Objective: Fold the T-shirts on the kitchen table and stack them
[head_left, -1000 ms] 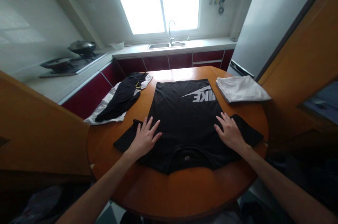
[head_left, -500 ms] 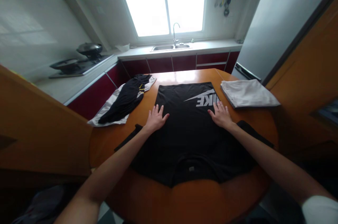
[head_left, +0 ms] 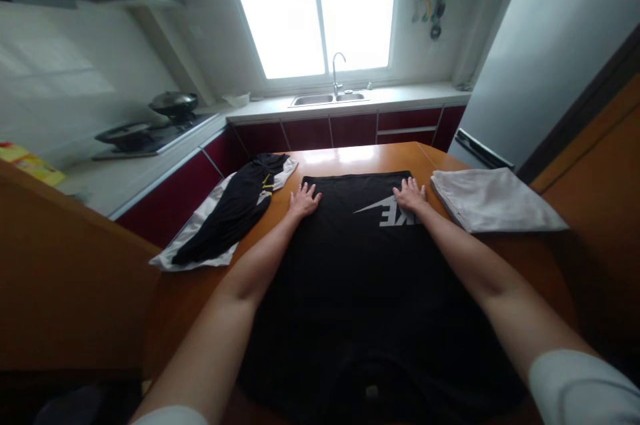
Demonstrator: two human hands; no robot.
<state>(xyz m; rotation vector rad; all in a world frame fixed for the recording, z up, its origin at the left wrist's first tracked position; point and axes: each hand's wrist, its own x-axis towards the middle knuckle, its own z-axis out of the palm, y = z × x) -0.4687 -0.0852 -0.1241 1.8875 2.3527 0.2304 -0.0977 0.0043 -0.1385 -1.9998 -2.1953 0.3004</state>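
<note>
A black T-shirt [head_left: 345, 265] lies spread flat on the wooden table, its neck toward me and its hem at the far side. Pale NIKE lettering on it reads upside down from here. My left hand [head_left: 304, 201] rests flat near the hem's left corner, fingers spread. On the right, my right hand [head_left: 410, 195] presses on the cloth close to the other hem corner, fingers apart, covering part of the print. Neither hand grips the fabric.
Left on the table [head_left: 320, 157] lies a pile of black and white clothes [head_left: 225, 211]. A folded white cloth [head_left: 493, 198] sits at the right. Beyond are a sink [head_left: 313, 100], a stove with pans [head_left: 173, 105] and a fridge [head_left: 510, 78].
Both hands have slid forward along the T-shirt, from its middle to near the far hem. The view has moved closer over the table.
</note>
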